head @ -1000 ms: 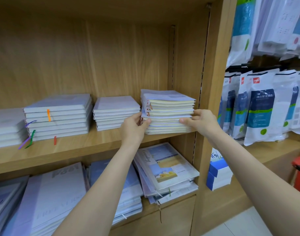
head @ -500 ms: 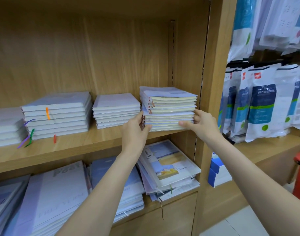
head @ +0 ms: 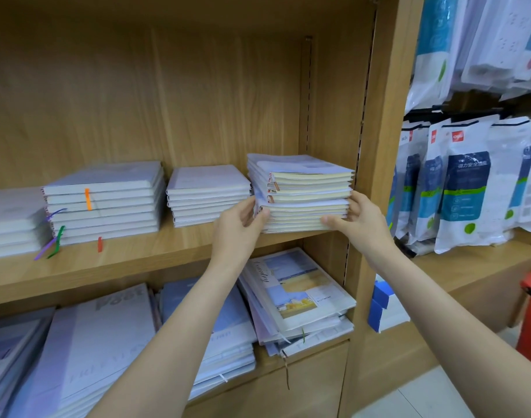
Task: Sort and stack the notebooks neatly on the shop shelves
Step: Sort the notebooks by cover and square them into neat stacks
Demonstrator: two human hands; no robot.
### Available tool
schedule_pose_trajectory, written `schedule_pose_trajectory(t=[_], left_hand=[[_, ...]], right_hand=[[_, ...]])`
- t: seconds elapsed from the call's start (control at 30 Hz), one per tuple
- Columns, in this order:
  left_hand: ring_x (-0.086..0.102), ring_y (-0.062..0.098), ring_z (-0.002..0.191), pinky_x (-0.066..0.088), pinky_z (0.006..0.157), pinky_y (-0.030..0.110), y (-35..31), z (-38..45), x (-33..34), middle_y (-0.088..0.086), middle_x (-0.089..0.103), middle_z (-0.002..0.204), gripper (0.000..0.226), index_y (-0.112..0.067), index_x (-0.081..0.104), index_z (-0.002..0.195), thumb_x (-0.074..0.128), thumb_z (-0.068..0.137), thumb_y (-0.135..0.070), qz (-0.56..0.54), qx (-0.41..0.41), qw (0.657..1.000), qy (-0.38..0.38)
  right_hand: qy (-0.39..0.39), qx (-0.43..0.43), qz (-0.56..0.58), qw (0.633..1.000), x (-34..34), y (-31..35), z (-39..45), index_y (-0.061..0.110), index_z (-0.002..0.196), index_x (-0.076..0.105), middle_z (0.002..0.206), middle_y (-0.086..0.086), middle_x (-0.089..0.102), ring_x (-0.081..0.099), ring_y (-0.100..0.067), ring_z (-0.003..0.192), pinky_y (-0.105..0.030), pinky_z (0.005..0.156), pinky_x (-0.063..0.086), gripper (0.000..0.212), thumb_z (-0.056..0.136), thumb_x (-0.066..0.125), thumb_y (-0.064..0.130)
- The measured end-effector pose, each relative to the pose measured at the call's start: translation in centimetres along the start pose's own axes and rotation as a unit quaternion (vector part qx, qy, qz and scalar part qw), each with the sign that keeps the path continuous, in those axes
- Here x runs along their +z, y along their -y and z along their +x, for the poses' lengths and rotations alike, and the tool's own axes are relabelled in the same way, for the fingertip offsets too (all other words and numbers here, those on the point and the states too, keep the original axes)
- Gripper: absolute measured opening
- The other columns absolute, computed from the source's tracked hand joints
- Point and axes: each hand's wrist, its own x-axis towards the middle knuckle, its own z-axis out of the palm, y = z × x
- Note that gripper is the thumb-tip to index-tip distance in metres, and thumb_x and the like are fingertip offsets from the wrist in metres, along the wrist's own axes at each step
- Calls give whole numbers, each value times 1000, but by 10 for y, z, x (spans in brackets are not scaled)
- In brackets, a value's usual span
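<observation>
Wooden shop shelving, upper shelf [head: 143, 260] carrying four notebook piles. Rightmost stack of notebooks [head: 303, 194] sits at the shelf's right end, close to the upright, slightly uneven. Left hand [head: 238, 229] grips its lower left corner, right hand [head: 357, 220] grips its lower right corner, hands apart, stack between them. Neighbouring white pile [head: 208, 194] just beside. Lower shelf holds larger notebooks [head: 297, 294]. Hanging packaged goods [head: 466, 182] to the right.
</observation>
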Motion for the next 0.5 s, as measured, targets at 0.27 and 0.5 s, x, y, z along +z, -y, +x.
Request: schedule_pose_trajectory(t=[0.27,0.5], left_hand=[[60,11,110,46,100,35,1,17,-6,6,66,117,34,-10,60,123,59,91,-21,21,-57,998,15],[61,10,105,43,91,19,-2,20,-4,9,67,113,31,-8,63,118,61,89,-17,63,-54,997,-6]], right_hand=[[-14,17,-9,1000,-2,2,7,10,126,52,115,-1,64,58,-11,100,-11,71,42,42,88,63,22],[-19,18,-10,1000,0,5,2,10,126,51,109,1,62,55,-10,98,-17,75,41,38,90,61,18]])
